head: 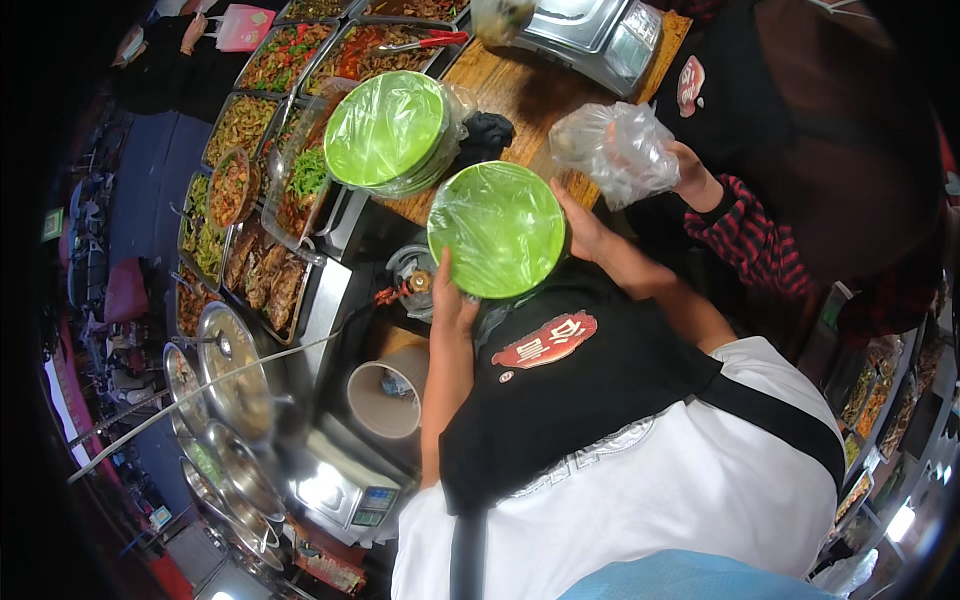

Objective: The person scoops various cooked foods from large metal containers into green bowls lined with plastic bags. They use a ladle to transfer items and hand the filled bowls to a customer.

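Both of my hands hold a round green plate covered in clear plastic [496, 229] in front of my black apron. My left hand [452, 296] grips its lower left rim, thumb over the edge. On the opposite side, my right hand [581, 225] supports the right rim. Up and to the left, a stack of similar plastic-covered green plates [386, 129] stands at the wooden counter's edge. A crumpled black cloth or bag [486, 136] lies between the stack and the counter's middle. Whether one plate or several are in my hands, I cannot tell.
Metal trays of cooked food [266, 277] line the left, with large steel pots [236, 367] below. A scale [592, 37] sits on the wooden counter [517, 86]. At right, a co-worker's hand [690, 176] holds a clear plastic bag [619, 150]. A bin [384, 397] and gas cylinder [412, 281] stand near my left arm.
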`<state>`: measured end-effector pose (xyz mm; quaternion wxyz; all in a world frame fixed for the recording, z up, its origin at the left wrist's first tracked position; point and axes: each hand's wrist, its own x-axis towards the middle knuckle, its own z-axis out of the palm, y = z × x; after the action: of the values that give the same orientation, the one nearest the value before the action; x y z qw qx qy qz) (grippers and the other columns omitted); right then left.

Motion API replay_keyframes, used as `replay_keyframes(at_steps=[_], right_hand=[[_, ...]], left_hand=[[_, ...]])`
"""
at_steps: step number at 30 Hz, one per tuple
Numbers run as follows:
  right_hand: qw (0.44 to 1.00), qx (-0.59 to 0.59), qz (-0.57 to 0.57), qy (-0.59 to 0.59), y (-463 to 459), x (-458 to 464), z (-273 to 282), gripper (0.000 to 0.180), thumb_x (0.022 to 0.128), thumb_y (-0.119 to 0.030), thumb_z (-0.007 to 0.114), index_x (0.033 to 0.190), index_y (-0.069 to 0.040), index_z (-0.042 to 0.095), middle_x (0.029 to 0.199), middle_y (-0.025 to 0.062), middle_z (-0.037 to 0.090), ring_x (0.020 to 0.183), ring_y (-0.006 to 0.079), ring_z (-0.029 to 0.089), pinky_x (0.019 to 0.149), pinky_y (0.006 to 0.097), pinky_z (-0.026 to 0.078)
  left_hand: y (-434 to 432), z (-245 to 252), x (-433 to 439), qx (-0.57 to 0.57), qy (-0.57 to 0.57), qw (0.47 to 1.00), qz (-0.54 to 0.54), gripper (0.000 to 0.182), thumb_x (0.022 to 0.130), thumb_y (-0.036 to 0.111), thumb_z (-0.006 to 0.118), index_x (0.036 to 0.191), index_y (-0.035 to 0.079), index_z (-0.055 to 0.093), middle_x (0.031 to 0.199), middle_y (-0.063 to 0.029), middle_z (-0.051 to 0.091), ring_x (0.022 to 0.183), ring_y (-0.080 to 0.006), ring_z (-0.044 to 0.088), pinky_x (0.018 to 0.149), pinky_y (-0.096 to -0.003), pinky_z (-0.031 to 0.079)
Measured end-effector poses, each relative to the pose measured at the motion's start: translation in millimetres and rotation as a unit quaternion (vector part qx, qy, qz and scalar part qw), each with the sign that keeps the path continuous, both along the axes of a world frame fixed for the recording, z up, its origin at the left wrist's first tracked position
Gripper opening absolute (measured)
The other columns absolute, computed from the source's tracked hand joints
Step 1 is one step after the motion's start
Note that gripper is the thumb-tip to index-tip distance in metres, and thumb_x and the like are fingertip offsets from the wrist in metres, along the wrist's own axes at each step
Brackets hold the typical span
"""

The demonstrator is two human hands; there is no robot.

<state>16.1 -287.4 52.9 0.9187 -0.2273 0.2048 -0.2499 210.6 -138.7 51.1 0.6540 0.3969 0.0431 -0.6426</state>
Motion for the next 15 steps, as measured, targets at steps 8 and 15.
replay_keyframes(at_steps=[8,15], right_hand=[[0.967,-0.24,-0.024,0.082,-47,-2,-55,0.039,0.1,-0.02,0.042,0.134,-0.001,0.046,0.128,0.0083,0.055,0.116,0.0165,0.053,0.101,0.0315,0.042],[0.923,-0.207,0.273,-0.174,-88,6,-70,0.035,0.098,-0.003,0.043,0.133,0.002,0.046,0.128,0.0088,0.055,0.117,0.0169,0.052,0.103,0.0295,0.04]], left_hand=[[-9,-25,-4,0.067,-0.5,0.863,-0.004,0.038,0.094,0.012,0.054,0.129,-0.002,0.046,0.12,-0.0156,0.055,0.107,-0.0251,0.054,0.093,-0.0356,0.043],[-47,11,-20,-0.045,-0.876,0.451,-0.166,0.033,0.082,0.012,0.063,0.109,-0.006,0.059,0.12,-0.0173,0.057,0.121,-0.0324,0.047,0.102,-0.0468,0.037]])
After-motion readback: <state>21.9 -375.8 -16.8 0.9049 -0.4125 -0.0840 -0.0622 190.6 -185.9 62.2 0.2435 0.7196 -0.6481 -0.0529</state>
